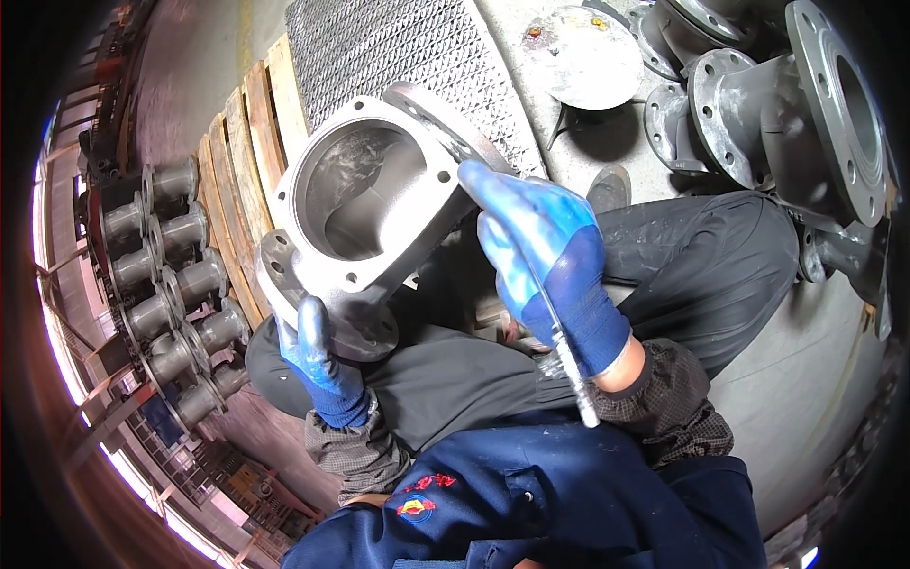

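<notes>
A grey cast-metal valve body point(408, 242) with a wide round bore and bolt-holed flanges rests tilted in front of my knees. My left hand point(318, 356), in a blue glove, grips its lower left flange, the thumb on the near face. At the upper right of the casting is my right hand point(545, 251), also gloved, with its fingertips against the flange edge. A thin rod-like tool point(566, 356) with a whitish, crusted end lies across the right palm and sticks out past the wrist. The tool's other end is hidden by the fingers.
A textured metal plate point(398, 57) and a wooden pallet point(261, 114) lie beyond the casting. To the right stand a round white-smeared stool point(583, 57) and large flanged pipe castings point(749, 109). Several smaller flanged pieces point(180, 237) are stacked at the left.
</notes>
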Demonstrator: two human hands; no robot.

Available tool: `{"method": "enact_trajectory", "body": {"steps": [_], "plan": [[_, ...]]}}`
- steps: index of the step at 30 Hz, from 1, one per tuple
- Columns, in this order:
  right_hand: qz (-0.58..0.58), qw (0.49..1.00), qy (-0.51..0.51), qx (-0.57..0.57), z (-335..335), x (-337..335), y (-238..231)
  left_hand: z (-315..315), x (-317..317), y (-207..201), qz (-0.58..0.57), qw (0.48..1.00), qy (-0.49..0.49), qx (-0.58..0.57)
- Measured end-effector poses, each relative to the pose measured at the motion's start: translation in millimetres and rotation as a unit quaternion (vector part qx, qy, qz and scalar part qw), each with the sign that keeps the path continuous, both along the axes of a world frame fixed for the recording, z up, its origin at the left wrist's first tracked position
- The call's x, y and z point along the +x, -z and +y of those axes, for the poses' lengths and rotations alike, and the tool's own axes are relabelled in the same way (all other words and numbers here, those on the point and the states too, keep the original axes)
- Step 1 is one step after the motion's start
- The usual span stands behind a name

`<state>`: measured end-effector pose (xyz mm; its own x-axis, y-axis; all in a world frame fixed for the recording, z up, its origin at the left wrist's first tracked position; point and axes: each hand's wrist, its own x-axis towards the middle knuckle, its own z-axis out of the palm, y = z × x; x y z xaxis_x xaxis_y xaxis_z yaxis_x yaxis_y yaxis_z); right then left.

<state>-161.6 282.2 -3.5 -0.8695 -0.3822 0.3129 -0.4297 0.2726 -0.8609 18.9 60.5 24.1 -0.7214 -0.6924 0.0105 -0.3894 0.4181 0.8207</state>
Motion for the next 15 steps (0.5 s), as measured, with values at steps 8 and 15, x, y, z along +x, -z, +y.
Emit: {"method": "enact_trajectory", "body": {"steps": [8,15], "plan": [[0.094,0.984,-0.088,0.121,8.1,-16.1,-8.8,3.3,-1.0,-2.5,-0.024,0.999,-0.041,0.021],[0.066,0.989,-0.085,0.102,23.0,5.7,-2.1,0.8,0.0,-2.1,-0.019,1.000,-0.007,0.000]]}}
